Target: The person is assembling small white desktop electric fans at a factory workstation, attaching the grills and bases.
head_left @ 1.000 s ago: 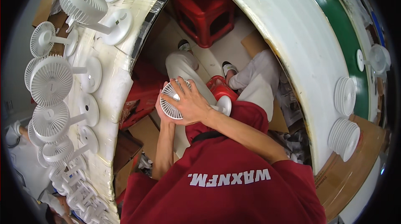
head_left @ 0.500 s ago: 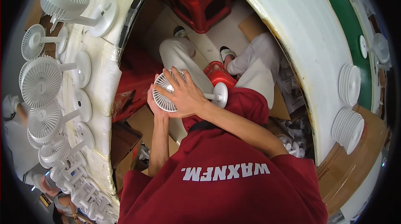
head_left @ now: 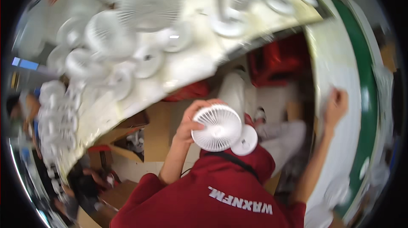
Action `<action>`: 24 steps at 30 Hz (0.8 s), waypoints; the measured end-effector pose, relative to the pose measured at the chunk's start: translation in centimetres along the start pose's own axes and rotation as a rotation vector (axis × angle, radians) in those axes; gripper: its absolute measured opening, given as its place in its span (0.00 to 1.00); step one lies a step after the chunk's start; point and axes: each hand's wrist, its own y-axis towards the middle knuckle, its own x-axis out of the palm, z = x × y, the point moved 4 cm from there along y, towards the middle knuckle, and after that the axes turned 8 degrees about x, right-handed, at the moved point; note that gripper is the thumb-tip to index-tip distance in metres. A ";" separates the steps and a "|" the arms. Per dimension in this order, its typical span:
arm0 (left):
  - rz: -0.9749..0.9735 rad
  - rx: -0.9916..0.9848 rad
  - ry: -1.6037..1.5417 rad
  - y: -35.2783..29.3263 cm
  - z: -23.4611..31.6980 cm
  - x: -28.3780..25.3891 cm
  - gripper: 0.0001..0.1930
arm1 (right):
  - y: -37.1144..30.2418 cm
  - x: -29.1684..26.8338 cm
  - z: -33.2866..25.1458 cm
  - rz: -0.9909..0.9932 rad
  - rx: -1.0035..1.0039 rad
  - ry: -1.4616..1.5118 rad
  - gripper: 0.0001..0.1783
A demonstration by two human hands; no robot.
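And here's the small white fan (head_left: 219,128), up in front of the red shirt (head_left: 182,200), over the lap, ribbed grille facing the head, its round base (head_left: 245,141) showing at four o'clock. The left hand (head_left: 185,129) has it from nine o'clock, gripping the rim: thumb across the grille, other fingers wrapped behind and peeking over the top edge. Now look toward half past two! The right hand (head_left: 337,105) is well apart from the fan, over a white worktop (head_left: 338,49), and it's a blur; I can't tell whether those fingers are closed or holding anything. A green strip (head_left: 366,75) runs beyond it. Between one and two, a red stool (head_left: 278,62). Near nine, a cardboard box (head_left: 157,143) with white parts inside. And at eleven, what a crowd: blurred white fans (head_left: 151,7) standing on a pale table (head_left: 191,65).
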 end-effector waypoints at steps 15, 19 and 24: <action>1.204 1.197 1.215 -14.1 32.4 3.6 0.24 | -0.1 2.6 9.4 -0.203 0.255 0.219 0.20; 1.337 1.324 1.051 -8.2 39.1 -4.6 0.20 | 0.1 2.7 9.7 -0.181 0.269 0.145 0.19; 1.341 1.337 0.874 -5.4 47.5 -17.4 0.17 | -0.8 3.2 9.5 -0.211 0.302 0.220 0.17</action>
